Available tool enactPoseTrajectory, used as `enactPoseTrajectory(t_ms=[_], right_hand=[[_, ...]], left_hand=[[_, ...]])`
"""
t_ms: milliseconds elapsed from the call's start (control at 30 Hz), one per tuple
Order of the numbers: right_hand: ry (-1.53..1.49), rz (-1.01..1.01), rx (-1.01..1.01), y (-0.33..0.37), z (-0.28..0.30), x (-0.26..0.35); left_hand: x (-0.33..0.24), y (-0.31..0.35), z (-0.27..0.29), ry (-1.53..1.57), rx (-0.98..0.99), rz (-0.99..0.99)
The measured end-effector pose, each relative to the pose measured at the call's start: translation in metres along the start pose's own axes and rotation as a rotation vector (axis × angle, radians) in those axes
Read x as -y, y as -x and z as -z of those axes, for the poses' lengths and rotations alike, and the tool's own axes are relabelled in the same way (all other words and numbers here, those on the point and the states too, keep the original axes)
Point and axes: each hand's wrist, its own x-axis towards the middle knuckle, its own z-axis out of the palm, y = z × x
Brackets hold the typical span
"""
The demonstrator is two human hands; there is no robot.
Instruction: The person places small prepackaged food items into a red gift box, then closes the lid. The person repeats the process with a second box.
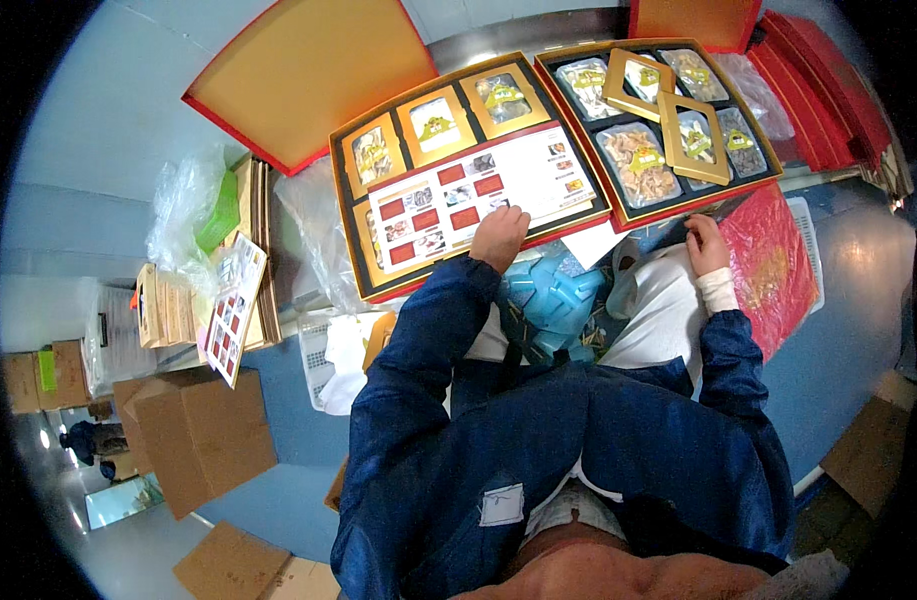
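Observation:
My left hand [501,238] is closed at the lower edge of a printed card [468,200] with small food pictures and dark red squares. The card lies over the front part of the left gift box [373,292], partly covering its packs. Three gold-framed packs, one being a white pack [436,124], show behind it. My right hand [705,245], a pale band at its wrist, hovers by the front edge of the right gift box [668,212], fingers loosely bent and holding nothing visible. In that box, two gold window frames [693,138] lie loose over clear packs of dried food [638,165].
A gold-lined lid [313,75] stands behind the left box. Red box parts [818,90] are stacked at far right, above a red plastic sheet [773,265]. Blue pieces [553,295] fill a container before me. More printed cards [233,310] and a cardboard box [198,435] are at left.

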Motion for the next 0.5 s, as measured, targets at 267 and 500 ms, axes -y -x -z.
enactPoseTrajectory(t_ms=[267,500], right_hand=[[0.056,0.005,-0.011,0.000,0.000,0.000],[0.053,0.014,-0.012,-0.003,-0.004,-0.003]], left_hand=[[-0.019,-0.003,0.072,0.095,-0.102,0.185],[0.029,0.039,0.147,0.727,-0.582,0.416]])
